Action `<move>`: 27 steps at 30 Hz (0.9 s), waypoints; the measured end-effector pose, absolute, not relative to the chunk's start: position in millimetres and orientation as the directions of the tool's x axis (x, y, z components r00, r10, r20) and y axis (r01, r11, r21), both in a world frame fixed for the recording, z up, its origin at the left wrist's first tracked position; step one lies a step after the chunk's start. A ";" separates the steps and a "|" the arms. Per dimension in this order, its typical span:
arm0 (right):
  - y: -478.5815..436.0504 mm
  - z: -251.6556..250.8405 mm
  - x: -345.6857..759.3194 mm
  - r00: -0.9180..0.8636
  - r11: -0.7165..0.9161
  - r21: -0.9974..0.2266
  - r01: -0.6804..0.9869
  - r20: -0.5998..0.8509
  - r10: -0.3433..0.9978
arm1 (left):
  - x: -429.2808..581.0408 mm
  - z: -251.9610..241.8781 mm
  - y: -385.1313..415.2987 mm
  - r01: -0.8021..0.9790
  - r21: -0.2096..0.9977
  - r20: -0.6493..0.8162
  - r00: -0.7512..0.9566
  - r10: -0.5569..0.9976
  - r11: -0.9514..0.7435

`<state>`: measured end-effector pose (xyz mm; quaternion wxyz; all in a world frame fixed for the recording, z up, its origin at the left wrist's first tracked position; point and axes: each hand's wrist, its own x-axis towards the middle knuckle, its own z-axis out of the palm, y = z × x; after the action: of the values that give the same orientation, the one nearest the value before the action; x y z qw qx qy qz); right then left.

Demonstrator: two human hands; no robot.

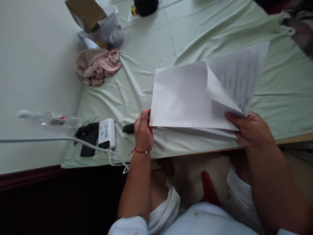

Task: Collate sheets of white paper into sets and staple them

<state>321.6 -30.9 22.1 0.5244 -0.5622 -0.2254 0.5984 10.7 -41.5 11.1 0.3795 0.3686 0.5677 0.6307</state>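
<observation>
I hold a sheaf of white paper sheets [186, 98] over the pale green bedsheet [151, 49]. My left hand [143, 130], with a red thread at the wrist, pinches the lower left corner of the sheets. At the lower right edge, my right hand [251, 129] grips the sheets, where the top blank sheet curls up. A printed page [238, 78] shows behind the curled sheet.
A white power bank [107, 133] with a white cable [49, 139] lies left of my left hand, beside a black phone [87, 138] and a small black object [128, 128]. A pink cloth [97, 67], a clear plastic bag with a cardboard box [85, 13], and a plastic bottle [49, 119] lie further left.
</observation>
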 end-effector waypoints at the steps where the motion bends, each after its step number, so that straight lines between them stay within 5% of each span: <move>1: -31.3 19.6 322.7 0.189 -0.337 -0.869 -0.362 -0.422 0.887 | 10.3 11.0 -40.8 -0.105 0.994 -0.044 -0.377 0.925 0.004; 7: -31.4 9.0 327.4 0.302 -0.225 -0.948 -0.227 -0.288 0.909 | 14.7 7.7 -39.9 -0.008 0.976 -0.216 -0.138 0.967 0.217; 27: -27.9 12.3 333.2 0.347 -0.221 -0.942 -0.253 -0.301 0.888 | 24.2 13.5 -29.7 -0.297 0.905 -0.378 -0.227 0.898 0.306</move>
<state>333.2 -27.9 12.3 0.5644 -0.5959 -0.2665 0.5053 24.2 -29.7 13.5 0.5647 0.2600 0.5779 0.5287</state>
